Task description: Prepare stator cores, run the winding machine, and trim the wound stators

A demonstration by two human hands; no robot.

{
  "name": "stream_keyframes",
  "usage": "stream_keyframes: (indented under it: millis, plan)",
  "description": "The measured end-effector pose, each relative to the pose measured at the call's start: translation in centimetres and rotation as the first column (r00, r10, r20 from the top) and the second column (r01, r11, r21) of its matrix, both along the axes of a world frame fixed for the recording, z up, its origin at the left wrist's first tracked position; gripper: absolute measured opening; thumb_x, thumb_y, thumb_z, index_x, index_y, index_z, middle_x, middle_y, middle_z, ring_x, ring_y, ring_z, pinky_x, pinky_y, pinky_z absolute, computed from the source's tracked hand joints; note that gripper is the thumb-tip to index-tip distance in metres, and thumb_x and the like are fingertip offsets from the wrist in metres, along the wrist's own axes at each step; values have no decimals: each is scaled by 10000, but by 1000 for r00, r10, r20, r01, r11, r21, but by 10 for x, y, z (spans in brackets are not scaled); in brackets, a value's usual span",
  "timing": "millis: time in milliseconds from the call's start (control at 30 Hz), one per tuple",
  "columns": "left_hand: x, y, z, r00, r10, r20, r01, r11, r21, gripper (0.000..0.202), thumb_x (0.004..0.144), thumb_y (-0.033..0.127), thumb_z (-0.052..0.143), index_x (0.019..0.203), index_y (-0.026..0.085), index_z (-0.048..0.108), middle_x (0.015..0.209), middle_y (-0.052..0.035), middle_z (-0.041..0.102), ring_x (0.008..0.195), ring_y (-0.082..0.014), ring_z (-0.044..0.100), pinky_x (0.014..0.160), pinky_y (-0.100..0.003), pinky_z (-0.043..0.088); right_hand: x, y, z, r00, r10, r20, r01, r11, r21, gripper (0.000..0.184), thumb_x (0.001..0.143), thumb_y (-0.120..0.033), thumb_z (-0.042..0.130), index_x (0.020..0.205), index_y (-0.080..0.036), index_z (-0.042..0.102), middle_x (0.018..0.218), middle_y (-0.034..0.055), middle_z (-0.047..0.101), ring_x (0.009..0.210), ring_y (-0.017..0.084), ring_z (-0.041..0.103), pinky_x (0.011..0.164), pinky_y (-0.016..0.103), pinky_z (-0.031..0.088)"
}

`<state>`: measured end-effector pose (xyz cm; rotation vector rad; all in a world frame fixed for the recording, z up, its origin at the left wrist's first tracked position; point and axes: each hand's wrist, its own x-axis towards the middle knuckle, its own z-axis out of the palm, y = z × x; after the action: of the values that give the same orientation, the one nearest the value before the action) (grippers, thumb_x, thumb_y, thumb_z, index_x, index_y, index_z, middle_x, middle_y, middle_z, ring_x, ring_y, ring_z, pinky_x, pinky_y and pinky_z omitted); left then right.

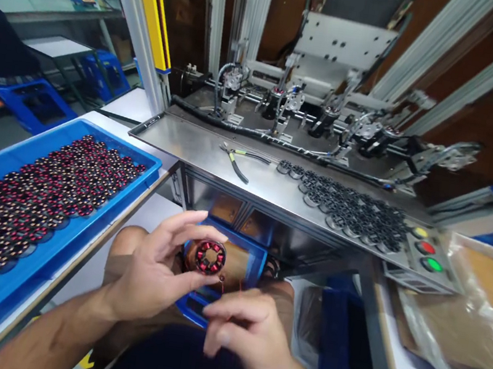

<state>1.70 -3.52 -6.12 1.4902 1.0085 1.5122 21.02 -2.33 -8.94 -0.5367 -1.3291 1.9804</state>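
Observation:
My left hand (153, 269) grips a motor stator (210, 257), a black ring wound with red wire, between thumb and fingers. Its round face is turned up toward me above my lap. A thin reddish wire (223, 285) hangs from its lower edge toward my right hand (247, 328). The fingers of that hand are curled together just below and right of the stator, apart from it. Whatever sits between those fingertips is hidden. Below the hands, between my knees, is a blue bin (257, 261) with a brown lining or contents.
At left, a blue tray (151, 164) holds many wound stators (64, 180). Green-handled cutters (238, 163) lie on the metal ledge (188, 141), near black unwound cores (355, 208). Behind stands a winding machine (326, 119). Push buttons (426, 247) and plastic-wrapped material (479, 309) are right.

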Motion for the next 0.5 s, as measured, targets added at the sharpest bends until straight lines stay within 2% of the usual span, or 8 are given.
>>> stream_keyframes:
  millis: [67, 167, 267, 367, 433, 500]
  plan:
    - [0, -3, -1, 997, -75, -3, 75, 997, -7, 753, 784, 7, 705, 1388, 346, 409, 1213, -42, 688, 1078, -173, 675, 918, -280, 574, 4, 8, 7, 995, -98, -4, 98, 995, 34, 301, 795, -434, 743, 939, -170, 742, 689, 31, 693, 549, 106, 621, 547, 222, 492]
    - [2, -7, -4, 981, -190, -40, 190, 982, -24, 757, 821, -18, 644, 1424, 345, 367, 1272, -67, 660, 1160, -188, 640, 963, -285, 553, 4, 14, 20, 981, -170, 93, 169, 985, 23, 372, 802, -514, 705, 779, -144, 671, 591, 0, 605, 487, 86, 514, 500, 215, 400]
    - [6, -7, -8, 976, -219, 3, 219, 975, -18, 782, 802, -22, 662, 1429, 337, 364, 1288, -76, 624, 1147, -180, 630, 949, -261, 550, -3, 13, 28, 970, -171, 175, 177, 984, -18, 377, 820, -484, 696, 673, -158, 577, 504, -32, 528, 456, 72, 428, 490, 215, 333]
    - [11, -4, -9, 973, -212, 95, 210, 977, 31, 818, 730, -22, 740, 1390, 339, 417, 1172, -38, 630, 967, -125, 658, 847, -203, 565, -6, 9, 26, 980, -159, 121, 164, 986, -36, 380, 824, -476, 691, 646, -175, 542, 508, -41, 494, 484, 81, 402, 497, 225, 314]
    - [11, -2, -8, 963, -223, 154, 223, 975, 14, 799, 717, -17, 756, 1363, 339, 447, 1102, -19, 642, 896, -103, 655, 805, -183, 563, -5, 8, 22, 985, -138, 101, 138, 990, 12, 377, 832, -453, 688, 623, -176, 541, 535, -38, 486, 514, 86, 399, 514, 233, 315]
    - [10, -1, -6, 950, -233, 207, 240, 971, -11, 766, 725, -8, 755, 1347, 330, 462, 1097, -24, 657, 902, -106, 658, 802, -183, 563, 0, 8, 18, 988, -108, 113, 95, 989, 113, 370, 843, -426, 682, 606, -170, 558, 556, -33, 488, 533, 87, 404, 533, 241, 315]
